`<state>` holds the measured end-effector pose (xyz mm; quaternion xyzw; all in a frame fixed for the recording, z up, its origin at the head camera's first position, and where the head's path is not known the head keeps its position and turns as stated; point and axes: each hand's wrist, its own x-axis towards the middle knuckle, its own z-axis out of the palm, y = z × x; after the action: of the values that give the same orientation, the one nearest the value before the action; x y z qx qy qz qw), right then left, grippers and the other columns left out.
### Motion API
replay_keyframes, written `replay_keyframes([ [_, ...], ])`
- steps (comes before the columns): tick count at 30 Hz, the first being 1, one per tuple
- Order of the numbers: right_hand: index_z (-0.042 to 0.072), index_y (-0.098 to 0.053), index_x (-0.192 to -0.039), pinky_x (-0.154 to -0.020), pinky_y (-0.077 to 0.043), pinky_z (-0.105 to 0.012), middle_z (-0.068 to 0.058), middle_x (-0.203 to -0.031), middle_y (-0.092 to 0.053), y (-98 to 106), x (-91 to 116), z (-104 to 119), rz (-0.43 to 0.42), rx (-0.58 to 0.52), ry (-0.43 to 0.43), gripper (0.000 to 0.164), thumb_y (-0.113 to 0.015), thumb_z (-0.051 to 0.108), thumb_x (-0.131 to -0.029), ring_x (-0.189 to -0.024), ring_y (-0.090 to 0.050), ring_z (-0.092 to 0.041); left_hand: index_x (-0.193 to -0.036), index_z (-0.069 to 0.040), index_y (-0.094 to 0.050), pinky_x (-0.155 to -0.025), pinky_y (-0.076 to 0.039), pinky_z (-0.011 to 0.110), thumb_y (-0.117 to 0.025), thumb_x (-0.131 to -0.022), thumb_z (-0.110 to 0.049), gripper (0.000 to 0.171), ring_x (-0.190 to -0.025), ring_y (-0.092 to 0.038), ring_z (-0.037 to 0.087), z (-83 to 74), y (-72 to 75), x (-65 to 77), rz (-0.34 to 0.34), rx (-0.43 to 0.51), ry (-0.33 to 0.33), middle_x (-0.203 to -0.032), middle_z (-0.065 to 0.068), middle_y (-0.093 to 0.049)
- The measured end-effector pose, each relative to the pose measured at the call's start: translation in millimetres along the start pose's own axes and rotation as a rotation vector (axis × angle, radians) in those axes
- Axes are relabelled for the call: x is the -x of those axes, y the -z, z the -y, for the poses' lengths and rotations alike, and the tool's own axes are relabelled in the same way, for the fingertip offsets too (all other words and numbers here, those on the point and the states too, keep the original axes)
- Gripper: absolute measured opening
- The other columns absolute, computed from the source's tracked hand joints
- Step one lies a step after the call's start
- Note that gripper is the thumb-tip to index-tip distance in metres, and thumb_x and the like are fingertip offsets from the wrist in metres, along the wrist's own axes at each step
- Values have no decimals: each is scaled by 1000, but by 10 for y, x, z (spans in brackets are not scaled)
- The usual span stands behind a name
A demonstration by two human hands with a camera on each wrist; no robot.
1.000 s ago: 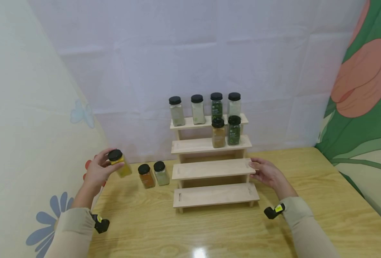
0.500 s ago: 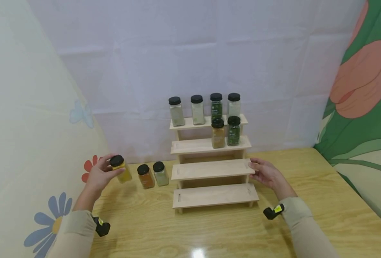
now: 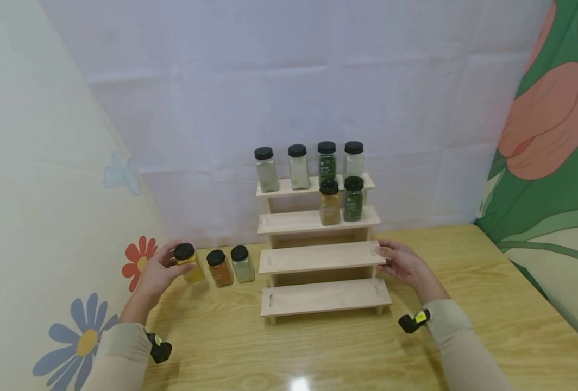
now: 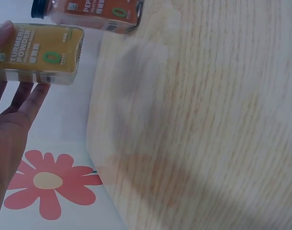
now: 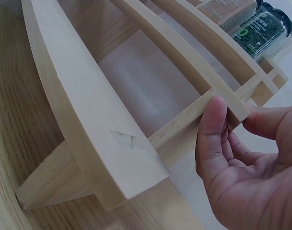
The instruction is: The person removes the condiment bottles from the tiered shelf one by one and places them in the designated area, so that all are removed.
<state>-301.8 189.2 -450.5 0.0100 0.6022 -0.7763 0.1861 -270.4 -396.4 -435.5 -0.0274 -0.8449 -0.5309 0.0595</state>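
My left hand grips a turmeric powder jar, yellow with a black lid, at the table's left end. Whether its base touches the table I cannot tell. Just right of it stand an orange-brown spice jar and a pale green spice jar. A four-tier wooden spice rack stands at the middle. My right hand pinches the right end of its second tier from the bottom between thumb and fingers. A tan spice jar and a green herb jar stand on the tier above.
Several black-lidded jars, among them a whitish jar, line the top tier. A white cloth hangs behind the wooden table. Flower-painted panels flank it on both sides.
My left hand has come down and slightly right with the turmeric jar, which is now closer to the orange-brown jar and more upright. My right hand has stayed on the rack.
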Motion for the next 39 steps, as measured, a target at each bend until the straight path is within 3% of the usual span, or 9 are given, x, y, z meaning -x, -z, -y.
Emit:
replay_keyframes([
  [9, -3, -27, -152, -67, -56, -22, 0, -95, -67, 14, -8, -7, 0, -31, 2, 54, -52, 9, -106, -77, -64, -10, -150, -18, -43, -85, -46, 16, -77, -92, -26, 67, -104, -58, -3, 68, -60, 3, 43, 6, 33, -115, -25, -58],
  [15, -3, -23, -154, -66, -56, -22, 0, -94, -66, 12, -4, 2, -7, -36, 0, 57, -51, 8, -106, -75, -63, -10, -149, -18, -44, -86, -46, 16, -76, -93, -23, 65, -105, -57, -2, 106, -91, 13, 54, 20, 16, -115, -24, -58],
  [25, -3, -24, -154, -68, -56, -22, 1, -94, -65, 9, 2, -2, -3, -34, 6, 56, -51, 8, -106, -76, -63, -10, -150, -7, -40, -84, -48, 17, -77, -92, -23, 69, -103, -57, -3, 172, -132, 26, 50, 1, -11, -115, -24, -58],
  [35, -3, -25, -155, -68, -56, -23, 0, -95, -65, 22, -22, -12, -15, -29, -4, 58, -53, 9, -105, -76, -63, -10, -147, -12, -44, -84, -51, 19, -78, -91, -22, 66, -104, -57, -1, 226, -155, 31, 46, 9, 11, -122, -17, -54],
  [39, -2, -23, -156, -69, -56, -23, 0, -96, -65, 23, -20, -5, -14, -25, -11, 60, -53, 10, -105, -77, -63, -10, -145, -20, -48, -84, -52, 19, -77, -92, -20, 61, -105, -57, 0, 258, -150, 29, 48, 30, 11, -124, -15, -53],
])
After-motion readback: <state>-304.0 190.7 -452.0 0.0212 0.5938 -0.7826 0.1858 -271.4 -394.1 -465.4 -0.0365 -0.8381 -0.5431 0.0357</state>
